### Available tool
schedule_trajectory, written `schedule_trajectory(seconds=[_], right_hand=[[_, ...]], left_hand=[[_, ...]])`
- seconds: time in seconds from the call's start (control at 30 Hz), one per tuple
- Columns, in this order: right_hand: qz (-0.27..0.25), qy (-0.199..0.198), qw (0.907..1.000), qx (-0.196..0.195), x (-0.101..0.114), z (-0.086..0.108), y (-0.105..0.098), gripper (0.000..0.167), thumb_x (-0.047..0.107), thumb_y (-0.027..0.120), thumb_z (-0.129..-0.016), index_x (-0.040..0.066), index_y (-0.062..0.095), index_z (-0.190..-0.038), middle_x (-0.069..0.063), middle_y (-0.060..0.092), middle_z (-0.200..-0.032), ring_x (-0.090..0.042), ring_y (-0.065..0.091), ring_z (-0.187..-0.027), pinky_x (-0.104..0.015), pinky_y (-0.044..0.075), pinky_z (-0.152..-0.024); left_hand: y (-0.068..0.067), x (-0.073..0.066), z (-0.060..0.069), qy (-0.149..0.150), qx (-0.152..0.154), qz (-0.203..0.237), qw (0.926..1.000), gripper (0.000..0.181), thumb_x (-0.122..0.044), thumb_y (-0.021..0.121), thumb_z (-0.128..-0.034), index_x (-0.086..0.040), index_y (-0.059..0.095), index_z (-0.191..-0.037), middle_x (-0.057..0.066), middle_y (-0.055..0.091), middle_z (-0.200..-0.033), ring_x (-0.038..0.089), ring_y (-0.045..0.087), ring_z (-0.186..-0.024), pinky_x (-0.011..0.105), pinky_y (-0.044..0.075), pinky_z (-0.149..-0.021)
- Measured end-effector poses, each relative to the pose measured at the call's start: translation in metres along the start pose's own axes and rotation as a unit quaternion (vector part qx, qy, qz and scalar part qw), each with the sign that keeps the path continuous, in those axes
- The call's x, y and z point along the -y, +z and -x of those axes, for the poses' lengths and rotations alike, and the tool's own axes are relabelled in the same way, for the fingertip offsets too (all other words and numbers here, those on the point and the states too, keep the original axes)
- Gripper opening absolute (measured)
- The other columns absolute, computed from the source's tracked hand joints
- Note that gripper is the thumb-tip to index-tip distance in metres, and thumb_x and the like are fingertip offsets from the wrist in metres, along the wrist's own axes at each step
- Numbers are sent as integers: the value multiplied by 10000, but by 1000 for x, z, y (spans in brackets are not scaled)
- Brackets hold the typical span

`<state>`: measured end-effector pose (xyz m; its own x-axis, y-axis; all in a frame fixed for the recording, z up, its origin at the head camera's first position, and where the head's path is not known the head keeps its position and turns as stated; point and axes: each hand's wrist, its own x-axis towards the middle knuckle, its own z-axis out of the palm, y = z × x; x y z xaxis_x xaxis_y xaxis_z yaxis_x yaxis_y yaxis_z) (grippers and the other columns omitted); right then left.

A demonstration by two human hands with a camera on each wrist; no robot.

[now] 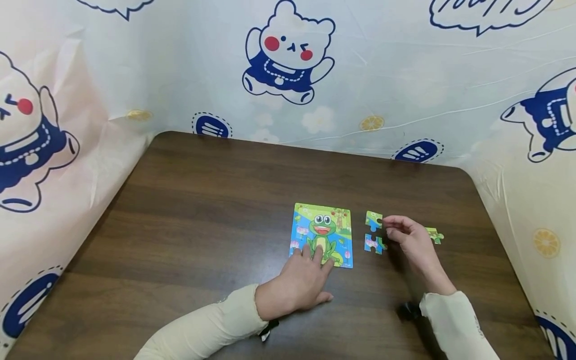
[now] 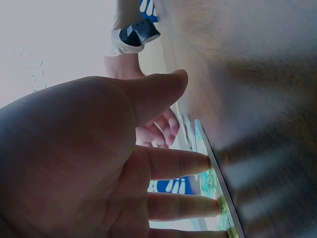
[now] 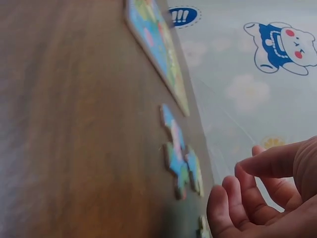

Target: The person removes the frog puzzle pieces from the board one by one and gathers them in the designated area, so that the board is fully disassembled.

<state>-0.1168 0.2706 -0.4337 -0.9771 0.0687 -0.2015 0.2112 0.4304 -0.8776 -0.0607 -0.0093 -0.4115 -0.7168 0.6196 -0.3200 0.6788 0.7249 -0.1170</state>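
Observation:
A square frog puzzle picture (image 1: 344, 232) lies flat on the table. My left hand (image 1: 302, 282) rests on its lower edge with fingers spread and straight; the left wrist view shows the fingertips touching the picture's surface (image 2: 205, 181). To the right of it lie an upper puzzle piece (image 1: 373, 219) and a lower puzzle piece (image 1: 371, 243), close together. My right hand (image 1: 411, 242) hovers beside the upper one, its fingers loosely bent. In the right wrist view, nothing shows between thumb and fingers. Partly hidden behind that hand is another puzzle piece (image 1: 435, 235).
The brown wooden table (image 1: 202, 200) has rounded far corners. A printed cloth (image 1: 180, 60) with cartoon bears surrounds its back and sides. A black device (image 1: 408, 311) is on the right wrist by the pale sleeve (image 1: 454, 315).

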Motion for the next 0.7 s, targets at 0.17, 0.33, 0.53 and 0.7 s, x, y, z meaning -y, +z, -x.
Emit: schedule_trajectory(seconds=[0.17,0.33,0.53,0.7], right_hand=[[-267,72,9989,367,10,-5,8,339,125,525,-1053,-25,561,-1354,-164,627,-1284,-132,638,-1041,-200,553,-869],[-522,136,9966,627,19,-11,23,362,192,513,-1071,-9,550,-1369,-91,678,-1255,-183,634,-1007,-251,562,-855],[-592,175,9937,933,28,-19,44,373,226,513,-1071,-3,558,-1362,-167,663,-1273,-201,628,-956,-281,582,-829],[-590,281,9914,1133,34,-26,59,358,218,507,-1073,-2,566,-1348,-214,642,-1294,-184,622,-927,-268,586,-804]], left_hand=[[-1,0,1,-8,16,-50,10000,764,-762,464,-924,-282,448,-1518,95,485,-1536,319,548,-1304,419,511,-1010],[-1,-1,1,-6,6,-115,9999,760,-768,465,-919,-291,460,-1510,83,497,-1524,309,557,-1278,410,519,-987],[-1,0,1,-25,21,-92,10000,764,-769,464,-919,-293,453,-1517,86,491,-1535,318,551,-1301,418,519,-998],[-1,1,0,-19,-1,-77,10000,764,-760,477,-920,-284,455,-1518,97,491,-1539,332,550,-1315,425,521,-1008]])
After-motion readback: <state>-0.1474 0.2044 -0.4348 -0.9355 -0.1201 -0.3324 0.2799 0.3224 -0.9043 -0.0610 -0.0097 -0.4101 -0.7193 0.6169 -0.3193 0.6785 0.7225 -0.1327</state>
